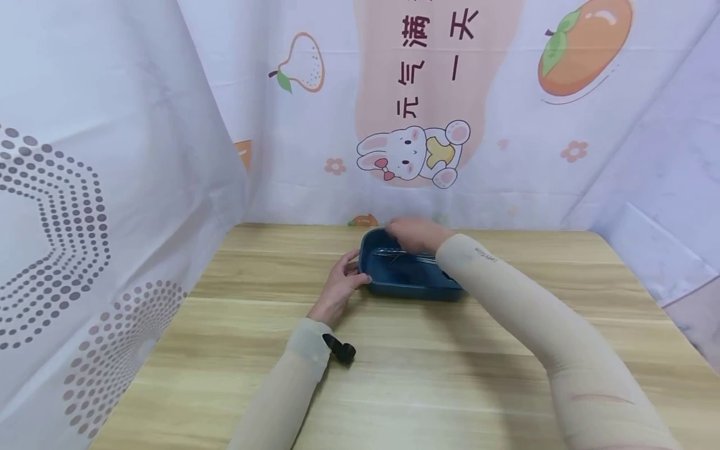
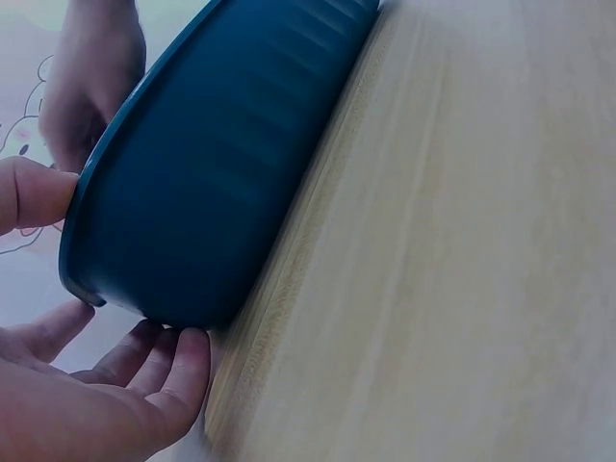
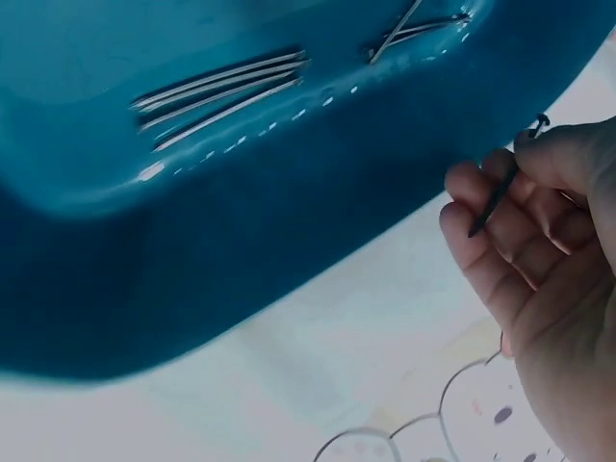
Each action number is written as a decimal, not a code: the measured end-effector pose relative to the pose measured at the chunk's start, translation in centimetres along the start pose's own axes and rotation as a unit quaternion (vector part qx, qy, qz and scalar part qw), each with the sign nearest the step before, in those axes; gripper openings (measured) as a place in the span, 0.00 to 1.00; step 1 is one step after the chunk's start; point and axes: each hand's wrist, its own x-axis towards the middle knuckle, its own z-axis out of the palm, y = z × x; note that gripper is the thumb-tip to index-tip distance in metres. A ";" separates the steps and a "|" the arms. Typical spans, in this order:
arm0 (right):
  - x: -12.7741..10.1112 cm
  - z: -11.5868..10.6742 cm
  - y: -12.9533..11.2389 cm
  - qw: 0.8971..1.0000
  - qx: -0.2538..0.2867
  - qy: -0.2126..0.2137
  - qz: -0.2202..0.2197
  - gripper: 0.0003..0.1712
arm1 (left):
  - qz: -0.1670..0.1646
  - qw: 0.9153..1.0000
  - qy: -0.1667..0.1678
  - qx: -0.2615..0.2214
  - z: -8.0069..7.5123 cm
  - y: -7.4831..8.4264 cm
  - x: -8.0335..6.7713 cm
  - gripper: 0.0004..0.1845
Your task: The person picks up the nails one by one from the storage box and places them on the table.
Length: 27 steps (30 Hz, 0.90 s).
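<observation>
A deep blue plastic tray (image 1: 413, 292) stands on the table towards its back edge. My left hand (image 1: 340, 280) grips the tray's left end; in the left wrist view its thumb (image 2: 37, 195) is at the rim and the other fingers are against the outer wall. Above the tray's far rim is my right hand (image 1: 415, 234). In the right wrist view that hand pinches a dark nail (image 3: 496, 200) between thumb and fingers, head up by the thumb. Several thin silvery nails (image 3: 226, 91) lie roughly side by side inside the tray, with a crossed group of nails (image 3: 414, 37) farther along.
The wood-grain table (image 1: 382, 387) extends around the tray. Behind it hangs a white curtain (image 1: 315, 156) printed with fruit and a rabbit, and more cloth (image 1: 140, 125) closes off the left side. A black strap piece (image 1: 340, 350) sits on the left wrist.
</observation>
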 end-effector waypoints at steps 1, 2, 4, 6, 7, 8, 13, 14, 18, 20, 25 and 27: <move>-0.4 -0.1 0.2 1.000 0.004 0.004 0.002 0.15 | -0.001 1.000 0.002 -0.001 -0.1 0.0 0.0 0.40; -0.7 -0.1 0.3 1.000 0.005 0.007 0.003 0.15 | -0.001 1.000 0.003 -0.001 -0.1 0.0 0.0 0.40; -1.4 -0.1 0.8 1.000 0.004 0.018 0.007 0.16 | 0.001 1.000 0.004 -0.003 -0.2 0.0 0.0 0.41; -2.1 -0.1 1.2 1.000 -0.004 0.030 0.006 0.17 | 0.002 1.000 0.004 -0.003 -0.3 0.1 -0.1 0.41; -2.5 0.0 1.5 0.999 -0.006 0.036 0.006 0.17 | 0.002 1.000 0.004 -0.004 -0.3 0.1 -0.1 0.41; -2.8 0.1 1.8 0.999 -0.011 0.043 0.003 0.17 | 0.003 1.000 0.004 -0.005 -0.2 0.1 -0.1 0.41; -5.2 0.4 3.2 0.997 -0.017 0.070 -0.004 0.16 | 0.001 1.000 0.002 -0.005 0.0 0.0 0.0 0.41; -5.7 0.5 3.5 0.997 -0.018 0.073 -0.004 0.16 | 0.000 1.000 0.002 -0.007 0.1 0.0 0.0 0.41; -7.3 0.9 4.7 0.997 0.001 0.076 0.021 0.16 | 0.002 1.000 -0.001 -0.015 0.2 -0.2 0.2 0.42; -7.9 1.1 5.4 0.996 0.010 0.076 0.037 0.15 | 0.000 1.000 -0.002 -0.019 0.2 -0.3 0.2 0.42; -9.4 1.6 7.1 0.995 0.006 0.092 0.042 0.13 | -0.001 1.000 0.002 -0.020 0.0 -0.3 0.1 0.41; -10.1 1.9 7.7 0.994 0.000 0.105 0.037 0.12 | 0.000 1.000 0.000 -0.019 0.0 -0.3 0.1 0.41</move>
